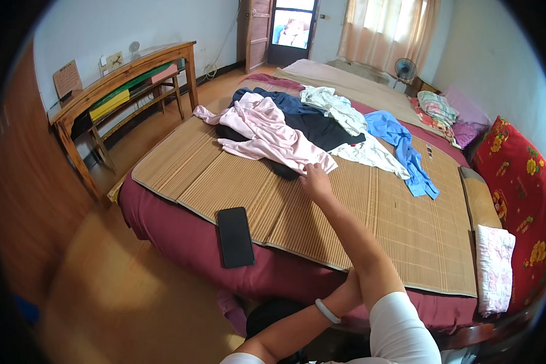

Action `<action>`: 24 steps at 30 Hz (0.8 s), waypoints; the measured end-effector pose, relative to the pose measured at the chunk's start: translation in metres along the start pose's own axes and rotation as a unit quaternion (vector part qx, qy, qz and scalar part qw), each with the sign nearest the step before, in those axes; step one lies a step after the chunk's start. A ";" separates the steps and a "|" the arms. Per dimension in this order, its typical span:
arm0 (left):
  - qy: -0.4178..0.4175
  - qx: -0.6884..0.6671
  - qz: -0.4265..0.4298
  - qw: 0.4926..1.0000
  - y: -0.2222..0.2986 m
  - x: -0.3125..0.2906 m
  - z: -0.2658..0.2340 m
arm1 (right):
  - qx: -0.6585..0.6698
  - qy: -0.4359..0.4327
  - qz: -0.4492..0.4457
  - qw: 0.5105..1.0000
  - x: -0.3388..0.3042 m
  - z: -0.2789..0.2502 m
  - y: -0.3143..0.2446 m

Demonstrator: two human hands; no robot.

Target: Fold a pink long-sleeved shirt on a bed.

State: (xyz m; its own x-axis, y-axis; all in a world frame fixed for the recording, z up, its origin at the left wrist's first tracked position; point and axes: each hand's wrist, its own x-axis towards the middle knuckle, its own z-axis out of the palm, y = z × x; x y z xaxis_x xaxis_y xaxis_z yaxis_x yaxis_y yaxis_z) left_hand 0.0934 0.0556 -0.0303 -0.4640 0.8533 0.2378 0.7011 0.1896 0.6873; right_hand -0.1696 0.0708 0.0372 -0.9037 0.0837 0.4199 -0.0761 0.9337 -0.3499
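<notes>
The right hand [315, 179] reaches to the middle of the frame, its fingers bent against the lower end of a pink garment [264, 124]; they touch the cloth, but whether they pinch it cannot be told. The pink garment lies crumpled just above the centre of the frame, a sleeve stretched toward the left. The left hand [348, 291] is at the lower centre, crossed beneath the right forearm and largely hidden behind it, so its grip cannot be told; a pale bangle [327, 311] circles that wrist. Under and beside the pink garment spreads a pile of clothes: a black garment [319, 131], a dark blue one [285, 102] above it, white garments [373, 156] to the right, and a light blue shirt [400, 142] farthest right. All lie on a brown woven mat [370, 209] over a maroon sheet [182, 233]. A black phone [235, 237] rests across the mat's near edge, left of the lower centre. At the lower right, a folded white-and-pink cloth [495, 270] lies beside a red floral cushion [519, 176]. A wooden table [124, 67] stands at the upper left.
</notes>
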 end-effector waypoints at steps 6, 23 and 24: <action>0.054 -0.162 0.050 0.984 0.003 0.000 -0.006 | -0.052 0.025 -0.022 0.998 0.011 0.023 -0.014; 0.057 -0.203 0.060 0.976 0.043 0.005 0.008 | -0.124 -0.213 -0.076 0.966 -0.038 -0.044 0.043; 0.053 -0.209 0.057 0.975 0.050 0.006 0.008 | -0.143 -0.234 -0.055 0.960 -0.051 -0.059 0.053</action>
State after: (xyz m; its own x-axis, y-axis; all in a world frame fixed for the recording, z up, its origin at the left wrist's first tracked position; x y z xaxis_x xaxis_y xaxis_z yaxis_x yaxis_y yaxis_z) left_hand 0.1303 0.0740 -0.0005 -0.4656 0.7976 0.3836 0.4791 -0.1373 0.8670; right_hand -0.1024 0.1362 0.0466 -0.9922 -0.1246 -0.0054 -0.1241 0.9909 -0.0528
